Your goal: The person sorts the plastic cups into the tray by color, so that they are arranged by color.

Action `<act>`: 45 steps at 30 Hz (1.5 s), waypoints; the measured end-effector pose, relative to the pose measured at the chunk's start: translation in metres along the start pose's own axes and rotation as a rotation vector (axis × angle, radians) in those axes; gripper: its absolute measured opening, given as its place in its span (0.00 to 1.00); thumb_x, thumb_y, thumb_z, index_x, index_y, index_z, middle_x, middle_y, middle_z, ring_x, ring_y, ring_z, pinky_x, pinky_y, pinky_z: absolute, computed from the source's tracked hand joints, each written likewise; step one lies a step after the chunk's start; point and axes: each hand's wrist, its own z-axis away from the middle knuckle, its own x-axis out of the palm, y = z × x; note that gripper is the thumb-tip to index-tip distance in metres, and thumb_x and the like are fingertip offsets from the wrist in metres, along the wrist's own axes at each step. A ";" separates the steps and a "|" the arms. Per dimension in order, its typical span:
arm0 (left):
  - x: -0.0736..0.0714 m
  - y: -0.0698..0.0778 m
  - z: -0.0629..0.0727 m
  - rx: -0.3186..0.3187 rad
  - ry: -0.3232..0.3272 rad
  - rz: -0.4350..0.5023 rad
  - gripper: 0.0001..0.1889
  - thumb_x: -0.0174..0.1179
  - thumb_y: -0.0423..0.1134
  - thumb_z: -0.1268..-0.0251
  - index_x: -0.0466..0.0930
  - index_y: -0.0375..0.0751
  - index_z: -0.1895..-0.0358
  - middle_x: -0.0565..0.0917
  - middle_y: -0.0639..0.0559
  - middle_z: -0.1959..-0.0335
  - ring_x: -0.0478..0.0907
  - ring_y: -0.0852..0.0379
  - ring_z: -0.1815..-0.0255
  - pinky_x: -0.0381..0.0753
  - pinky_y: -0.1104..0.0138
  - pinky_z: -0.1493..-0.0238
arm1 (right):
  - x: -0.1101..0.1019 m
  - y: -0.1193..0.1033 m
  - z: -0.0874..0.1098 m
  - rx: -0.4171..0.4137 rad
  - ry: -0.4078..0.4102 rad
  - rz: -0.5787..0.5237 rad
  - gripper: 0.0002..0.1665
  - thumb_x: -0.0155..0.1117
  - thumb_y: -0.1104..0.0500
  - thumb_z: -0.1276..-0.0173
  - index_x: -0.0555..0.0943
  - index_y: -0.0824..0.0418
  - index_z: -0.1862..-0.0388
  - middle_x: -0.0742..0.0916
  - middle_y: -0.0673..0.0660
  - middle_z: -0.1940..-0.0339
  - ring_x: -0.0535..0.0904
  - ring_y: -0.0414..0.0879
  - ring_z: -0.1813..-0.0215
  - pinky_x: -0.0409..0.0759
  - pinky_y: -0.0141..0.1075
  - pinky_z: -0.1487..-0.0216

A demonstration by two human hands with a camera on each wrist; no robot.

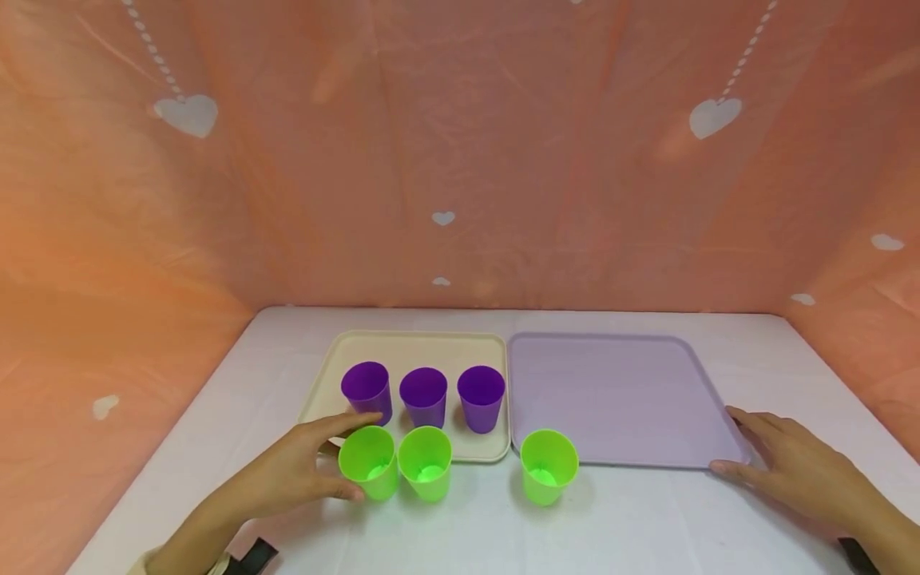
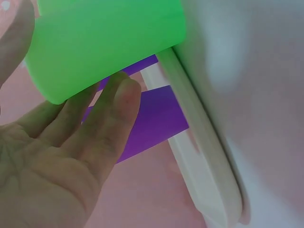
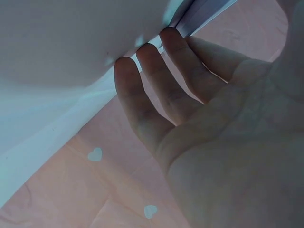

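My left hand holds the leftmost green cup, thumb on its near side and fingers passing behind it. In the left wrist view this green cup hides some fingertips. Right beside it stands a second green cup; a third green cup stands apart to the right. Three purple cups sit upright on the cream tray, the leftmost purple cup close behind my left fingers. My right hand rests at the near right corner of the lilac tray, fingers extended and apart.
Both trays lie side by side on a white-covered table, edges close together. The green cups stand along their near side. An orange cloth with white hearts hangs behind and at both sides of the table.
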 end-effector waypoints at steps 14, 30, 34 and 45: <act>-0.010 0.003 0.003 0.038 0.084 -0.042 0.39 0.76 0.55 0.54 0.77 0.45 0.36 0.85 0.54 0.46 0.79 0.66 0.51 0.84 0.69 0.54 | 0.000 -0.002 0.000 -0.009 0.000 -0.011 0.55 0.64 0.30 0.38 0.65 0.70 0.28 0.75 0.74 0.36 0.70 0.72 0.37 0.72 0.72 0.52; -0.032 0.016 0.015 0.027 0.231 0.006 0.37 0.79 0.44 0.56 0.76 0.50 0.38 0.82 0.63 0.47 0.81 0.65 0.57 0.81 0.71 0.56 | -0.002 -0.002 -0.001 0.000 -0.011 -0.037 0.55 0.63 0.31 0.37 0.65 0.70 0.28 0.75 0.75 0.36 0.69 0.73 0.38 0.72 0.73 0.52; -0.034 0.017 0.015 0.063 0.260 -0.002 0.37 0.79 0.39 0.56 0.76 0.50 0.38 0.82 0.64 0.47 0.81 0.66 0.56 0.81 0.74 0.55 | -0.001 -0.002 0.000 -0.003 0.003 -0.030 0.55 0.64 0.30 0.38 0.65 0.69 0.28 0.75 0.74 0.36 0.69 0.72 0.37 0.72 0.73 0.52; -0.036 0.012 0.019 0.110 0.271 0.006 0.38 0.78 0.33 0.57 0.75 0.48 0.36 0.82 0.68 0.46 0.81 0.67 0.54 0.80 0.75 0.53 | -0.001 -0.003 0.003 -0.029 0.027 -0.036 0.54 0.65 0.32 0.37 0.65 0.69 0.27 0.75 0.72 0.35 0.69 0.70 0.37 0.72 0.72 0.53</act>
